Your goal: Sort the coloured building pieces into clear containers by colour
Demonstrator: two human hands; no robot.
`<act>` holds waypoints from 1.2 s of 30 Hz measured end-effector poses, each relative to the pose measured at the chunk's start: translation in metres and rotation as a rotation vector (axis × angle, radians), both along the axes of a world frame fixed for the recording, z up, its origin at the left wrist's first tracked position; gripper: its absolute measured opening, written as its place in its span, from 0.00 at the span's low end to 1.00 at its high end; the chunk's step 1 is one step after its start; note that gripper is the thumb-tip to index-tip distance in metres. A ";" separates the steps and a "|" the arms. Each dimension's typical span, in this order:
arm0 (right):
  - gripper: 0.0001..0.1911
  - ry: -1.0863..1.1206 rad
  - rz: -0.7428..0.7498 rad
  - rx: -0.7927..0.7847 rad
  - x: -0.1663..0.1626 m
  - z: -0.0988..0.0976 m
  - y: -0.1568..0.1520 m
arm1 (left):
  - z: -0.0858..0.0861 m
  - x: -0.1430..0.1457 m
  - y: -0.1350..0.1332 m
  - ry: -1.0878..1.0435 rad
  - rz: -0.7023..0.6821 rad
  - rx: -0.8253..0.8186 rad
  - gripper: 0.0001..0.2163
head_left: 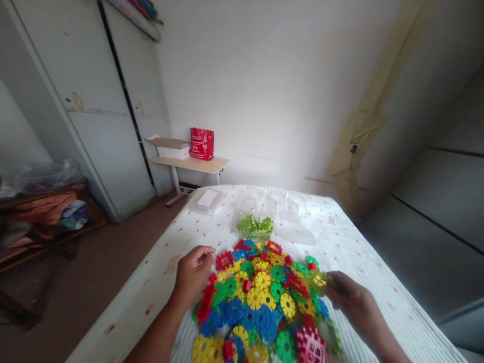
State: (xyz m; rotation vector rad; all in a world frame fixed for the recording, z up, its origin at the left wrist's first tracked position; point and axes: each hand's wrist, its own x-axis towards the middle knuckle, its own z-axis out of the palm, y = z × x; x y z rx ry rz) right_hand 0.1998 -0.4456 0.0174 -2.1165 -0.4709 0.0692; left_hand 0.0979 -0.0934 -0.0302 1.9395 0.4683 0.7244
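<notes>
The person leans over a bed [212, 237] covered in a white sheet with small red dots. A heap of plastic gear pieces [260, 297] lies on it in front of them: yellow, blue, green, red, with a pink one nearest the camera.

The left hand [193, 269] rests at the heap's left edge, fingers curled in narrowly, fingertips just beside a red square piece [224, 260]. I cannot tell whether it pinches anything. A long red piece [206, 302] lies just below that wrist.

The right hand [350, 295] sits at the heap's right edge, fingers closed on a yellow-green piece [319, 280] that pokes out toward the pile.

Beyond the heap, farther up the bed, a clear tray [255, 233] holds a cluster of light green pieces [255, 224]. More clear trays [298, 222] lie to its right, and a lidded clear box [206, 200] sits near the far left corner.

Past the bed, against the wall, a small table [191, 164] carries a red bag [201, 143] and a flat white box [172, 147]. A grey wardrobe [94, 116] stands to the left, with a cluttered low shelf [49, 212] beside it. A yellowish curtain [363, 126] hangs at the right.
</notes>
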 end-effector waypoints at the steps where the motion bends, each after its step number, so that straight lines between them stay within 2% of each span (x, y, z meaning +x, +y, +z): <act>1: 0.13 0.018 -0.004 0.025 0.002 0.002 0.006 | 0.000 0.000 0.000 0.009 0.003 0.021 0.09; 7: 0.14 0.046 -0.001 0.135 0.034 0.003 0.056 | -0.007 0.004 0.001 0.038 0.046 0.157 0.09; 16: 0.13 -0.205 -0.064 0.044 0.090 0.015 0.155 | -0.020 0.007 0.012 0.064 0.063 0.237 0.08; 20: 0.17 -0.240 -0.033 0.008 0.091 0.017 0.174 | -0.017 0.006 0.010 0.059 0.050 0.239 0.09; 23: 0.15 -0.250 0.027 -0.007 0.081 0.016 0.162 | -0.009 0.003 0.007 0.056 -0.008 0.234 0.08; 25: 0.14 -0.249 0.070 -0.014 0.071 0.014 0.142 | -0.001 0.000 0.005 0.031 -0.151 0.247 0.07; 28: 0.14 -0.218 0.140 -0.045 0.054 0.011 0.101 | 0.014 -0.007 -0.001 0.032 -0.391 0.320 0.06; 32: 0.16 -0.153 0.140 -0.106 0.033 0.002 0.039 | 0.031 -0.015 -0.016 0.195 -0.573 0.451 0.03; 33: 0.16 -0.129 0.153 -0.118 0.028 -0.001 0.024 | 0.033 -0.017 -0.021 0.230 -0.609 0.482 0.05; 36: 0.15 -0.081 0.165 -0.147 0.011 -0.010 -0.010 | 0.036 -0.017 -0.035 0.289 -0.680 0.573 0.21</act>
